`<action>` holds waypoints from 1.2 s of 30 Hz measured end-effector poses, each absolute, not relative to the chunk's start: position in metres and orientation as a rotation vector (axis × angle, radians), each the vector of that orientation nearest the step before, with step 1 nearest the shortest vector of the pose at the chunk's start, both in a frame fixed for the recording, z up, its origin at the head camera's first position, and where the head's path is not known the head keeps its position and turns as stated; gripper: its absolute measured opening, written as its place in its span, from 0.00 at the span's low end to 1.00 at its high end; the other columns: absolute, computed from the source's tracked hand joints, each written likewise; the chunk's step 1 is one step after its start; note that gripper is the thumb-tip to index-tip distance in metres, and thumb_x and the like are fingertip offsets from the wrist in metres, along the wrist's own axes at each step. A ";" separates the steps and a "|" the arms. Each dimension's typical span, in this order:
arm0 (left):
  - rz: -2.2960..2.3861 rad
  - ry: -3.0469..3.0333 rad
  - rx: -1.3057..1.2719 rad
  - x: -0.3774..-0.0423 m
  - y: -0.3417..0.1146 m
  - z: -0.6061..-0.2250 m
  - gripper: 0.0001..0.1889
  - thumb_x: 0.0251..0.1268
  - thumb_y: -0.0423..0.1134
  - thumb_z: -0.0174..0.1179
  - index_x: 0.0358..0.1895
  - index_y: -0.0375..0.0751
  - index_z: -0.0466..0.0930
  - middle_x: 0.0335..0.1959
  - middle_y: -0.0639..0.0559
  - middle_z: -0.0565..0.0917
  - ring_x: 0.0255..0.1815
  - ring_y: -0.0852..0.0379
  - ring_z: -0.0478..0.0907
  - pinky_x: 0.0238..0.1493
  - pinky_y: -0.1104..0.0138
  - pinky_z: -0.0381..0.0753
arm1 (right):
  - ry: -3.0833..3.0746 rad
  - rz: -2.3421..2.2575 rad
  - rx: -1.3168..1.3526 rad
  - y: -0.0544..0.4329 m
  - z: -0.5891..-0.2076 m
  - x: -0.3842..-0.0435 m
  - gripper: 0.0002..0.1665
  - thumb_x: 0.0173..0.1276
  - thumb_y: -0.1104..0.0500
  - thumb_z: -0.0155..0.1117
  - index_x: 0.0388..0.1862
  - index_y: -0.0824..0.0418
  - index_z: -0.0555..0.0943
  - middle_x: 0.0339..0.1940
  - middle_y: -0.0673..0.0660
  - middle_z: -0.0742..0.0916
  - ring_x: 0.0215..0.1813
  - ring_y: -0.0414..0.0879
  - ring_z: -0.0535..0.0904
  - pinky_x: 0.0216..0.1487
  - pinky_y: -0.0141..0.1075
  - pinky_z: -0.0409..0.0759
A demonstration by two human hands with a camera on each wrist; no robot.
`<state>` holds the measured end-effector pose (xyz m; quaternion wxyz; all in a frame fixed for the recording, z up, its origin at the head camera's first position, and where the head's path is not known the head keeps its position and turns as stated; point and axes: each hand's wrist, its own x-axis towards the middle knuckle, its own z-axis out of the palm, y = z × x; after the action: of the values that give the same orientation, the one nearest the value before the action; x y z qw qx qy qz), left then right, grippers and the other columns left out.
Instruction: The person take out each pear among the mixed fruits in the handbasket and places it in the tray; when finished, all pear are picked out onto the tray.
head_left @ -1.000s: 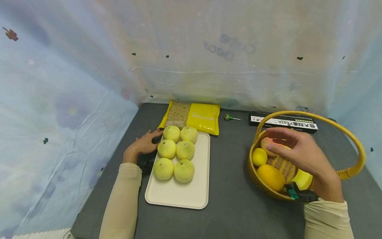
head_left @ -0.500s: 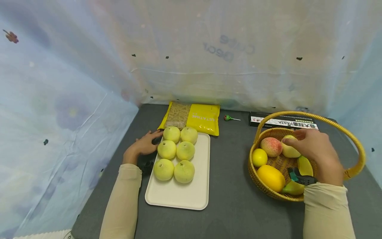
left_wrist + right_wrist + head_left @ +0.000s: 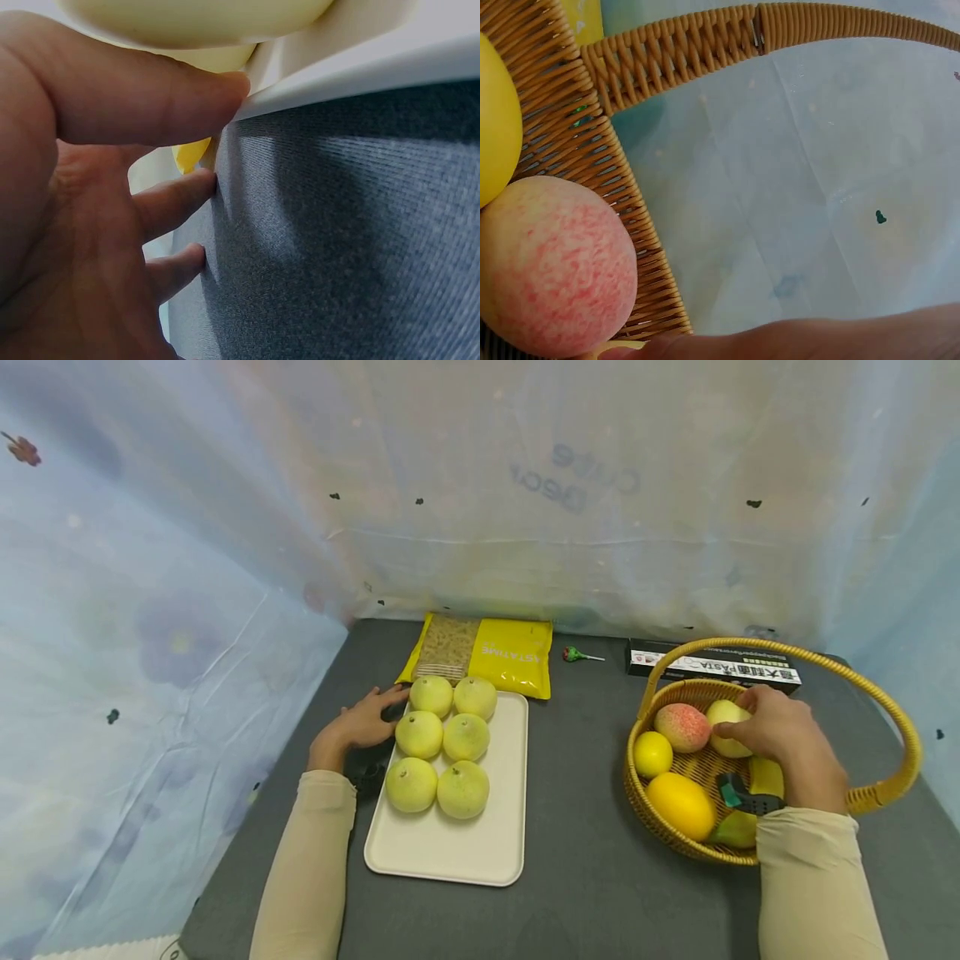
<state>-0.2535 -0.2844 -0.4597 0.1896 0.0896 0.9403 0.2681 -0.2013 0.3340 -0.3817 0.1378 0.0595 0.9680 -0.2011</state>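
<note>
In the head view, my right hand (image 3: 795,743) reaches into a wicker basket (image 3: 637,793) at the right. Its thumb and fingers go round a pale yellow-green round fruit (image 3: 726,714). Beside that fruit lies a peach (image 3: 682,727), also large in the right wrist view, where only an edge of the hand (image 3: 817,339) shows. My left hand (image 3: 363,720) rests at the left side of a cream tray (image 3: 450,856), fingers spread, fingertips on the dark cloth and thumb at the rim in the left wrist view. Several pale yellow-green round fruits (image 3: 462,789) stand in paired rows on the tray.
The basket also holds a lemon (image 3: 652,754), an orange-yellow oval fruit (image 3: 681,807) and a green-yellow fruit (image 3: 735,831). Its tall handle (image 3: 780,647) arches overhead. Behind lie a yellow pasta bag (image 3: 517,656), a lollipop (image 3: 573,654) and a black pasta box (image 3: 712,664).
My right hand has moved from above the peach rightward to the pale round fruit, uncovering the peach. It then settled slightly lower there. The left hand and tray have stayed put.
</note>
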 end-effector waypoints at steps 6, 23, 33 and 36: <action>0.763 2.639 0.249 -0.254 -0.285 -0.459 0.37 0.84 0.44 0.56 0.90 0.51 0.57 0.92 0.38 0.49 0.92 0.28 0.33 0.72 0.13 0.28 | 2.784 -0.550 0.155 0.334 -0.384 -0.202 0.50 0.73 0.39 0.73 0.68 0.81 0.70 0.55 0.82 0.81 0.49 0.73 0.78 0.43 0.58 0.80; 0.780 2.633 0.238 -0.252 -0.284 -0.458 0.37 0.83 0.43 0.56 0.90 0.50 0.57 0.92 0.39 0.49 0.92 0.29 0.33 0.73 0.14 0.26 | 2.883 -0.535 0.122 0.332 -0.379 -0.189 0.56 0.74 0.37 0.71 0.79 0.79 0.65 0.60 0.85 0.79 0.50 0.77 0.76 0.37 0.56 0.80; 0.768 2.640 0.241 -0.254 -0.284 -0.462 0.37 0.83 0.45 0.57 0.90 0.51 0.58 0.92 0.38 0.50 0.92 0.28 0.34 0.73 0.13 0.27 | 3.069 -0.618 0.017 0.310 -0.362 -0.156 0.50 0.74 0.43 0.75 0.83 0.68 0.66 0.60 0.81 0.82 0.50 0.74 0.77 0.33 0.49 0.79; 0.766 2.639 0.240 -0.255 -0.285 -0.462 0.37 0.83 0.46 0.57 0.90 0.51 0.57 0.92 0.38 0.50 0.92 0.28 0.33 0.73 0.13 0.27 | 3.108 -0.660 -0.106 0.301 -0.359 -0.143 0.51 0.74 0.42 0.76 0.84 0.65 0.67 0.61 0.79 0.84 0.52 0.74 0.82 0.36 0.53 0.83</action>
<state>-0.2551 -0.2846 -0.4620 0.1904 0.0855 0.9393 0.2724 -0.1432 0.3006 -0.3593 -0.0189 -0.0332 0.9775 -0.2077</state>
